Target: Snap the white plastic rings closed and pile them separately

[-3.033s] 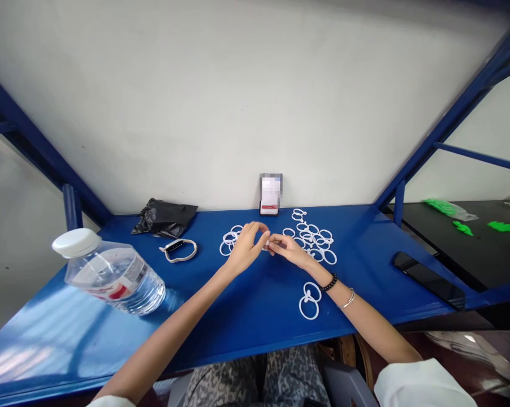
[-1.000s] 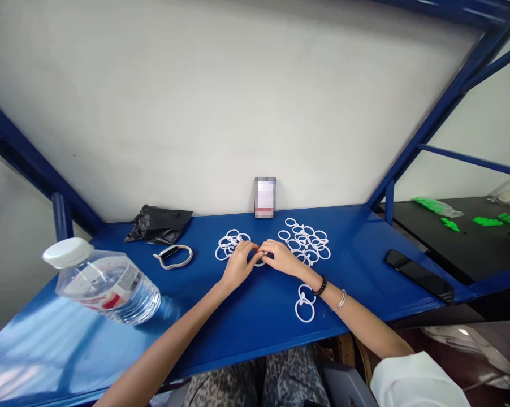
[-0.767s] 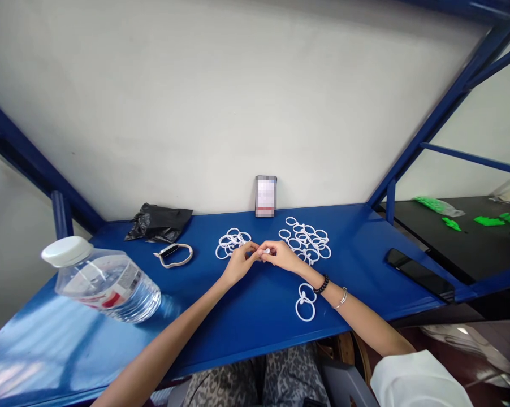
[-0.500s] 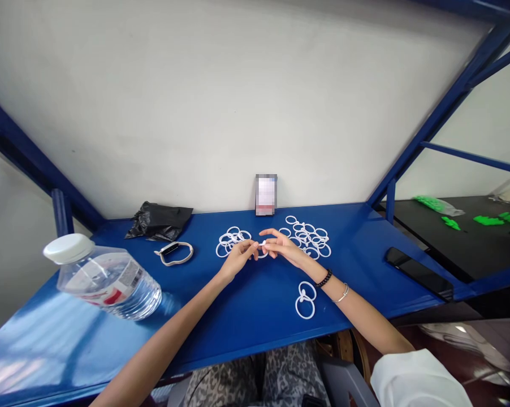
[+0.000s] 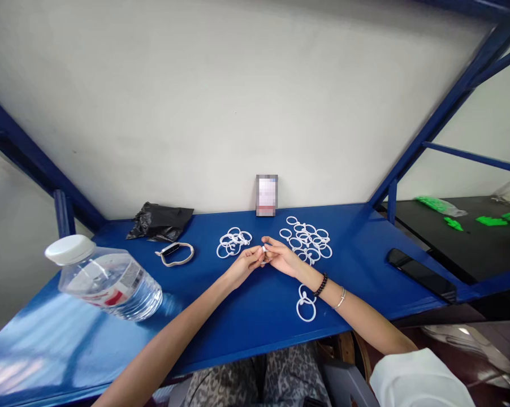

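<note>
My left hand (image 5: 245, 265) and my right hand (image 5: 282, 258) meet above the middle of the table, fingers pinched together on a small white plastic ring (image 5: 264, 249). Most of that ring is hidden behind the fingers. A small pile of white rings (image 5: 233, 242) lies just beyond my left hand. To the right of my right hand spreads a larger pile of white rings (image 5: 308, 240). Two more white rings (image 5: 306, 310), touching each other, rest nearer the front edge, partly behind my right wrist.
On the blue table (image 5: 238, 328) a water bottle (image 5: 111, 280) stands at left, near a watch (image 5: 176, 254) and a black plastic bag (image 5: 159, 221). A phone (image 5: 266, 195) leans on the wall; another dark phone (image 5: 420, 274) lies at right. Green pieces (image 5: 492, 220) sit on a neighbouring black table.
My hands have drawn slightly closer together and nearer to me, the right fingers curling in more around the held ring. The piles have stayed put.
</note>
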The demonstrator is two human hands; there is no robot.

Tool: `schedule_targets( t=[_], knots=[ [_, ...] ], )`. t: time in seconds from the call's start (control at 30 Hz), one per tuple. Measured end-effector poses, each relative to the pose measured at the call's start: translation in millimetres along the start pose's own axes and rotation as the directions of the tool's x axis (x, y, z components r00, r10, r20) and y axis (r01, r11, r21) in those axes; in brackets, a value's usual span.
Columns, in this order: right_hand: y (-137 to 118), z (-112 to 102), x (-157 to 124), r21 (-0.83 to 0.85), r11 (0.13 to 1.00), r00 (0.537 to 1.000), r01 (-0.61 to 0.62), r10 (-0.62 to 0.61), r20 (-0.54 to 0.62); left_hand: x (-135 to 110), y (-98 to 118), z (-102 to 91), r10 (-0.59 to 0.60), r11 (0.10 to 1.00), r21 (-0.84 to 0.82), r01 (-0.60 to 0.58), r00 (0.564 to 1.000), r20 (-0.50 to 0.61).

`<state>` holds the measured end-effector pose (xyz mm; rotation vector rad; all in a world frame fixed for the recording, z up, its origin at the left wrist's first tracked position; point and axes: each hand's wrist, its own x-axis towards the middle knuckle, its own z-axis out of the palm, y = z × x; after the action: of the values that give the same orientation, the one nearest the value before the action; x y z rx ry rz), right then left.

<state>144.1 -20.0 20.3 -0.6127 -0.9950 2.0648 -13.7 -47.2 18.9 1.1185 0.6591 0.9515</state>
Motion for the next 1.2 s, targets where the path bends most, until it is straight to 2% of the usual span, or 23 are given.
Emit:
schedule_targets(
  t=[0.13,0.33,0.4,0.47,0.53,0.6,0.67,0.73,0.77,0.83,0.9,1.0,1.1,1.2],
  knots=[
    [4.0,1.2,1.7,0.095,0.995,1.0,0.011,-0.011,0.005,2.3,-2.9,-1.0,0.002,0.995,-0.097,-0.001,1.0,0.013],
    [-2.3,5.1,-0.9,0.099,0.993,0.995,0.07,-0.076,0.06,3.1,-0.8,-5.4,0.019,0.986,-0.167,-0.013,0.999,0.035],
    [-8.3,4.4,-2.4,0.013,0.996,0.992,0.084,-0.085,0.091,2.8,1.6,-6.3,0.046,0.992,-0.118,-0.043,0.999,0.022],
    [-18.1,2.1,-4.6,-0.161,0.979,0.987,0.128,-0.109,0.121,2.6,5.0,-9.1,0.102,0.995,0.001,-0.102,0.994,-0.048],
    [-31.7,-1.2,-7.9,-0.405,0.888,0.974,0.217,-0.167,0.156,2.9,9.5,-15.3,0.199,0.96,0.228,-0.165,0.971,-0.135],
    [-47.7,-4.1,-13.2,-0.645,0.719,0.965,0.261,-0.171,0.2,3.7,13.8,-24.6,0.342,0.822,0.533,-0.202,0.923,-0.178],
    [-63.6,-5.5,-20.9,-0.836,0.48,0.964,0.266,-0.112,0.243,5.1,16.5,-35.3,0.511,0.553,0.807,-0.209,0.85,-0.13],
    [-76.4,-5.0,-30.8,-0.933,0.297,0.957,0.202,0.144,0.253,7.1,16.2,-45.0,0.6,0.243,0.955,-0.169,0.8,-0.011],
    [-81.0,-4.0,-36.4,-0.958,0.244,0.931,0.153,0.289,0.223,8.2,14.7,-48.8,0.603,0.114,0.986,-0.125,0.797,0.032],
    [-86.0,-1.0,-47.7,-0.983,0.156,0.874,0.101,0.459,0.163,10.4,10.0,-54.0,0.58,-0.065,0.998,-0.027,0.813,0.059],
    [-86.2,2.9,-57.8,-0.995,0.051,0.838,0.09,0.536,0.104,12.2,4.4,-56.3,0.557,-0.159,0.986,0.053,0.829,0.045],
    [-80.0,9.7,-67.8,-0.989,-0.068,0.824,0.128,0.562,0.068,13.1,-1.4,-56.1,0.565,-0.203,0.971,0.126,0.825,0.011],
    [-69.0,17.0,-70.5,-0.978,-0.123,0.798,0.169,0.6,0.063,11.6,-1.4,-52.4,0.618,-0.203,0.967,0.157,0.786,0.002],
    [-57.1,21.6,-68.3,-0.963,-0.186,0.786,0.197,0.617,0.042,8.7,1.9,-45.4,0.664,-0.213,0.967,0.139,0.746,0.039]
  ],
)
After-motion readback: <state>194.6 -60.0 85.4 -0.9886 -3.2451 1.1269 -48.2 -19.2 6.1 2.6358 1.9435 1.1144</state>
